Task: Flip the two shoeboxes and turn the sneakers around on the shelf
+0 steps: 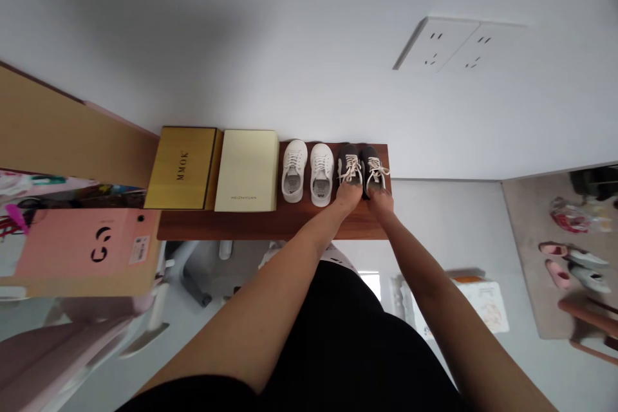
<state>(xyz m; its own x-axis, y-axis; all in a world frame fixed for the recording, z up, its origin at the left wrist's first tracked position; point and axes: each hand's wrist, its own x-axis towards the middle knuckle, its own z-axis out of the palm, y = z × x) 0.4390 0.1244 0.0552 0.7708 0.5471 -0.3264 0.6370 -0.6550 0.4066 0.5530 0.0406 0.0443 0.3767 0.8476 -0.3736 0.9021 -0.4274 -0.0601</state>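
Two dark sneakers with pale laces stand side by side at the right end of a reddish-brown wooden shelf (pixel 232 225), toes toward the wall. My left hand (pixel 348 194) is closed on the heel of the left dark sneaker (pixel 348 158). At the heel of the right dark sneaker (pixel 371 159), my right hand (pixel 381 199) has its fingers tucked into the opening, gripping it. Just left of them sit a white sneaker (pixel 321 174) and its mate (pixel 294 170), also toes to the wall. My hands cover both dark heels.
Left along the shelf are a cream shoebox (pixel 247 170) and a gold shoebox (pixel 181 167). A pink box (pixel 87 244) stands at far left, above a pink chair (pixel 72 354). Wall sockets (pixel 458 45) are upper right; shoes (pixel 560 273) lie on a floor mat (pixel 526 206).
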